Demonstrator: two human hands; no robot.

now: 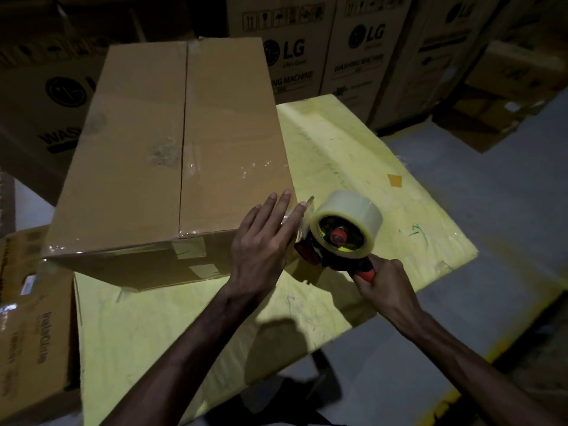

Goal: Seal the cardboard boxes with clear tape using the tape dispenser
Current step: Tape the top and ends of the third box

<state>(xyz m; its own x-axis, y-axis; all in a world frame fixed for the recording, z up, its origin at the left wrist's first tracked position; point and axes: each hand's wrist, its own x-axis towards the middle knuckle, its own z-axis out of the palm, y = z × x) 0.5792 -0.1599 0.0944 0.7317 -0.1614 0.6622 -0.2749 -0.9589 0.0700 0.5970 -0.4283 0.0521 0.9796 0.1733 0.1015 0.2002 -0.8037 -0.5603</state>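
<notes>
Head: cardboard box (138, 149) on yellow table (353, 155), long axis and top seam run away from camera. Left hand (261, 244) flat, fingers straight, on near-right corner. Right hand (381, 281) grips tape dispenser (344, 232) handle; its nose points left at that corner.

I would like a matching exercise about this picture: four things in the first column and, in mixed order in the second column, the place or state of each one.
Column one:
1. left hand
2. right hand
3. roll of clear tape
4. cardboard box

Column two:
A. stands on the yellow table
B. grips the orange handle
C. is mounted on the tape dispenser
D. lies flat, fingers straight, on the box's near right corner

Pairs: 1-D; 2-B; 3-C; 4-A
</notes>
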